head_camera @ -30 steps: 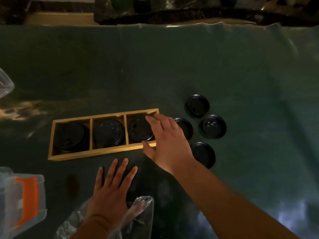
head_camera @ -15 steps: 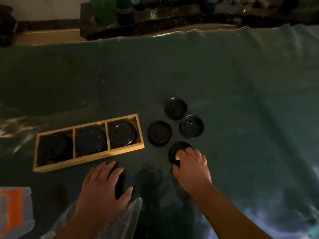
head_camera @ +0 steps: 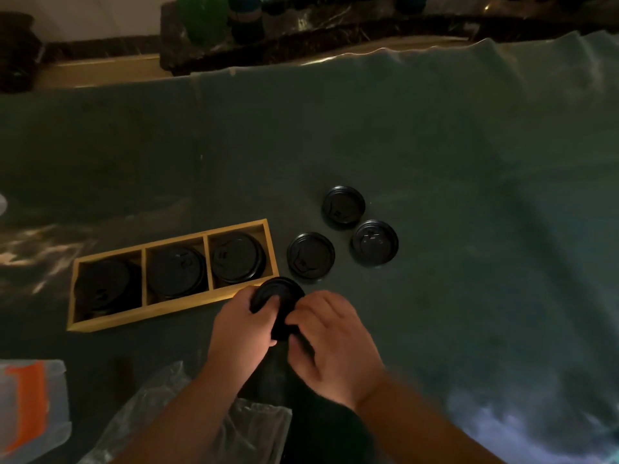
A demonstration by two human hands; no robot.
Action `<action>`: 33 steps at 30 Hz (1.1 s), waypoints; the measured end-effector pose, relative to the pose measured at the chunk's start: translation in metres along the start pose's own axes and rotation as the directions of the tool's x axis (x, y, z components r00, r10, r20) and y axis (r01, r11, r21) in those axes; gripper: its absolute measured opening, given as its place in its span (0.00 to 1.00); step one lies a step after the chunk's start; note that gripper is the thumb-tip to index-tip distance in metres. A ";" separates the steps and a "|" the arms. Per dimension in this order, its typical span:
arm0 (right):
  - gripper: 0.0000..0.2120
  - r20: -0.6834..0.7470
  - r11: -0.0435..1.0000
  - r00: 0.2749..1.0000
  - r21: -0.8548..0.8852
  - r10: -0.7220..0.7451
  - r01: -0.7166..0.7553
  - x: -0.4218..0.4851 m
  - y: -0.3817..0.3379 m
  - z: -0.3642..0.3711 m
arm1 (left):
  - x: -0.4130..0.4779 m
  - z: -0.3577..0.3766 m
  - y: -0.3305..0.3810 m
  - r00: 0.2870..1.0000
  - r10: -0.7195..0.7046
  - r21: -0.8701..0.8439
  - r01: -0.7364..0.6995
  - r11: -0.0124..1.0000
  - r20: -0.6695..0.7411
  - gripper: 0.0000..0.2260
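A black cup lid [head_camera: 278,296] is held just above the dark green cloth, in front of the tray's right end. My left hand [head_camera: 244,324] grips its left edge and my right hand [head_camera: 331,339] pinches its right edge. A wooden three-compartment tray [head_camera: 167,314] lies to the left, and each compartment holds black lids [head_camera: 236,257]. Three more black lids lie flat on the cloth to the right of the tray: one beside it [head_camera: 311,256], one farther back [head_camera: 343,207] and one at the right [head_camera: 374,242].
Crumpled clear plastic [head_camera: 160,420] lies under my left forearm. A clear container with an orange part [head_camera: 26,406] sits at the lower left. The cloth's far edge [head_camera: 368,55] borders a dark ledge with a green bottle [head_camera: 201,18].
My right hand picked the nearest lid off the cloth and brought it left. My left hand lifted from the cloth and took hold of the same lid.
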State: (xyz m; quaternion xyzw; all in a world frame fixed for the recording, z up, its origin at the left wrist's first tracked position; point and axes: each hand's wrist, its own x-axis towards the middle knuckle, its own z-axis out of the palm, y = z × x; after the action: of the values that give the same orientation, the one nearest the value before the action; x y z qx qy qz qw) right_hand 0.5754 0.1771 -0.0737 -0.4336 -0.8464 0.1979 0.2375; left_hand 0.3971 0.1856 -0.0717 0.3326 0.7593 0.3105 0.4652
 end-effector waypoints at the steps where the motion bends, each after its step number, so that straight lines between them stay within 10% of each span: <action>1: 0.11 -0.001 0.998 0.998 -0.025 0.055 -0.055 0.007 0.006 -0.001 | 0.002 -0.002 -0.004 1.000 -0.014 -0.001 0.014 1.000 -0.014 0.05; 5: 0.19 0.132 0.922 0.935 -0.259 0.330 -0.289 0.045 0.034 0.002 | 0.006 0.000 -0.016 0.999 -0.024 0.016 0.024 1.000 -0.029 0.07; 10: 0.11 0.198 0.849 0.913 -0.477 0.356 -0.228 0.063 0.048 0.003 | 0.005 0.005 -0.019 0.999 -0.042 0.024 0.042 0.999 0.030 0.03; 17: 0.09 0.083 0.973 0.970 -0.057 0.228 -0.224 0.021 0.012 -0.003 | 0.006 0.011 -0.013 0.983 -0.167 -0.248 0.182 0.952 0.081 0.11; 33: 0.15 0.199 0.972 0.962 0.102 0.190 -0.213 0.008 -0.010 0.004 | -0.004 0.014 -0.001 0.978 -0.173 -0.240 0.196 0.951 0.116 0.03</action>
State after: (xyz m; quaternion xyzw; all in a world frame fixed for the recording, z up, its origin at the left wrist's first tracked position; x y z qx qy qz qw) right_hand 0.5626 0.1778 -0.0702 -0.4816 -0.8026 0.3127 0.1616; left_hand 0.4111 0.1836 -0.0759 0.2128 0.7193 0.3431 0.5653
